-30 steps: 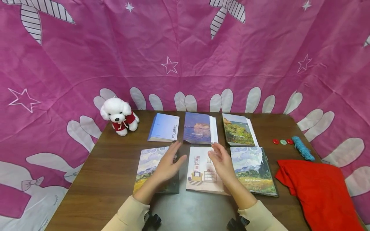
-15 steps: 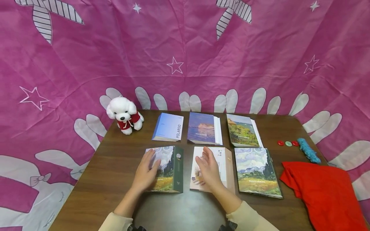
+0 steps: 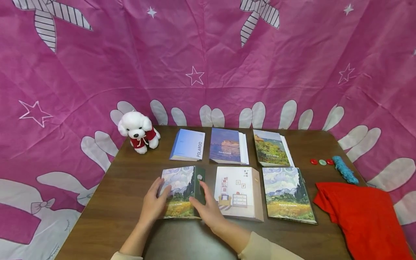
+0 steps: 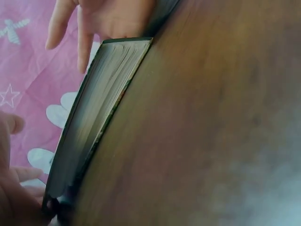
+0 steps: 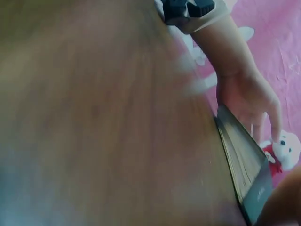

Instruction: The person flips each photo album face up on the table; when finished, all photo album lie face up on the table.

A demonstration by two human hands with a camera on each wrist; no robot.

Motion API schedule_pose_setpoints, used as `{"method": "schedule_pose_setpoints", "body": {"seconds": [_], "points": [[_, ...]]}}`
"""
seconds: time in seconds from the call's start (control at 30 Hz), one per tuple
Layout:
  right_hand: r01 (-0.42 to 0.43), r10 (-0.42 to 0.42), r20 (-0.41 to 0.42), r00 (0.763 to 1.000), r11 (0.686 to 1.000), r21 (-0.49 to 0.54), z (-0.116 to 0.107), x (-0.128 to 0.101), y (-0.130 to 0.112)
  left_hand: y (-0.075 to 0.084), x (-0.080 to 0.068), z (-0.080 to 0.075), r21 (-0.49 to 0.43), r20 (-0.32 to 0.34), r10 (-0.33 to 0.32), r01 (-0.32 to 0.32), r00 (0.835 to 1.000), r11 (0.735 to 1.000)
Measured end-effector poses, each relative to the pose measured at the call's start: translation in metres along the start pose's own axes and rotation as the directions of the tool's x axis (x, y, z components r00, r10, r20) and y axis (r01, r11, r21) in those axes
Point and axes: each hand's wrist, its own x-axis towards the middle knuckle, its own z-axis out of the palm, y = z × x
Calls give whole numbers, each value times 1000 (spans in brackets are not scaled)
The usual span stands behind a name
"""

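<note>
A thick photo album (image 3: 178, 184) with a landscape-painting cover and dark green spine lies at the front left of the table. My left hand (image 3: 151, 204) is at its left edge, fingers spread and thumb over the cover. On the spine side is my right hand (image 3: 209, 213), its fingers extended, thumb near the cover's lower right. In the left wrist view the page block of the album (image 4: 101, 94) lies between the two hands. The right wrist view has the left hand (image 5: 249, 101) beside the album, fingers fairly straight. Contact on the far sides is hidden.
To the right lie a cream album (image 3: 238, 191) and another landscape album (image 3: 287, 193). Behind stand a blue Polaroid album (image 3: 188, 144), a sea-cliff album (image 3: 225, 146) and a garden album (image 3: 273, 148). A plush dog (image 3: 139, 131), buttons (image 3: 322, 162), blue yarn (image 3: 345, 169) and red cloth (image 3: 360, 213) lie around.
Both hands have moved left. The right hand went from over the cream album to the spine side of the front-left album; the left hand shifted to that album's left edge.
</note>
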Motion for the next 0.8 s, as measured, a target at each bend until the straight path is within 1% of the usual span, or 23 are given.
{"method": "schedule_pose_setpoints", "body": {"seconds": [0.1, 0.2, 0.27, 0.37, 0.43, 0.5, 0.57, 0.63, 0.67, 0.73, 0.8], "points": [[-13, 15, -57, 998, 999, 30, 8, -1, 0, -1, -3, 1, -66, 13, 43, -42, 999, 997], [0, 5, -100, 995, 999, 53, 12, -1, 0, 2, -2, 7, -132, 36, 91, -86, 995, 988], [12, -9, -121, 993, 1000, 26, 13, -2, 0, 5, -1, 13, -152, 52, 109, -100, 993, 983], [59, -65, -146, 987, 997, -48, 12, -2, -1, 11, 1, 21, -154, 85, 119, -105, 989, 983], [96, -112, -176, 978, 991, -97, 9, -1, -2, 14, 2, 26, -154, 115, 123, -105, 986, 982], [125, -150, -225, 963, 984, -123, 4, 2, -4, 16, 3, 30, -170, 139, 132, -108, 982, 980], [126, -145, -278, 950, 988, -85, -3, 6, -6, 18, 4, 34, -201, 162, 145, -112, 976, 973], [90, -82, -321, 944, 996, 11, -10, 11, -9, 19, 5, 36, -238, 178, 156, -111, 972, 965], [75, -46, -331, 943, 994, 76, -13, 14, -10, 19, 5, 37, -265, 187, 162, -109, 969, 958], [46, 20, -323, 946, 979, 197, -21, 21, -15, 21, 5, 40, -313, 205, 169, -99, 964, 945], [10, 78, -278, 957, 953, 302, -31, 29, -20, 24, 7, 44, -357, 232, 170, -79, 958, 931]]}}
